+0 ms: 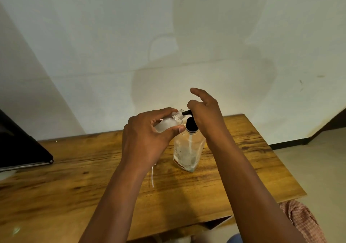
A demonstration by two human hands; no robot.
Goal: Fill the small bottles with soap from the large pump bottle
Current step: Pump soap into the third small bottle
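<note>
- Wooden table (74,186) stands against a pale, bare wall (112,36); its far right corner meets a dark skirting board (288,143) and light floor.
- Your left hand (148,139) holds 1 small bottle (168,124), frosted and uncapped, tilted on its side above the table with its open neck pointing right. Fingers curl over the top of it and the thumb presses from below, so the grip is firm.
- Large pump bottle (188,153) stands upright on the table, just right of your left hand. Its body is clear, with a black collar and a white dip tube visible inside.
- Black pump spout (186,113) reaches left and touches the mouth of the small bottle.
- Your right hand (205,111) rests on top of the pump head, which it mostly hides. The fingers arch loosely, the index finger raised clear; they do not wrap round anything.
- White cord (152,175) lies on the table beneath your left wrist.
- Dark flat object (22,149) sits at the table's left edge.
- Checked cloth (301,218) shows at lower right, below the table edge.
</note>
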